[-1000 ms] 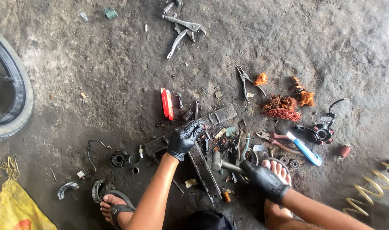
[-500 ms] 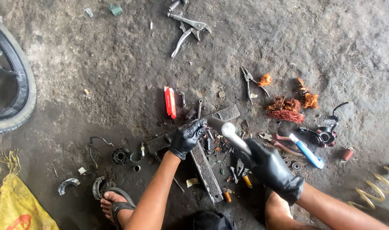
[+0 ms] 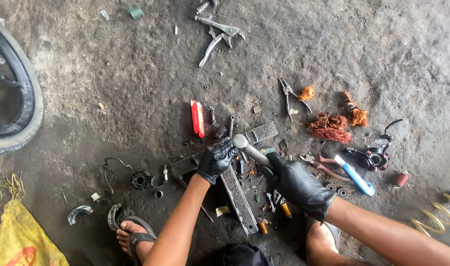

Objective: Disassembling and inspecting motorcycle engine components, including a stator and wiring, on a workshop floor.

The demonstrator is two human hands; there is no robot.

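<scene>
Both my hands wear black gloves over a dirty concrete floor. My right hand (image 3: 298, 185) grips the handle of a hammer (image 3: 247, 147), whose grey head is right beside my left fingers. My left hand (image 3: 215, 159) pinches a small metal part down on a flat steel bar (image 3: 258, 133). A second steel bar (image 3: 239, 198) runs towards me between my forearms.
A wheel tyre (image 3: 23, 106) is at the left, a yellow sack (image 3: 16, 241) bottom left. Locking pliers (image 3: 217, 32) lie at the top. A red cutter (image 3: 198, 118), long-nose pliers (image 3: 289, 96), copper wire clumps (image 3: 331, 127), blue-handled tool (image 3: 353, 175) and my sandalled foot (image 3: 134, 236) surround the bars.
My right hand lifted the hammer off the floor near my foot and swung its head up and left to the part under my left hand. My left hand stayed put.
</scene>
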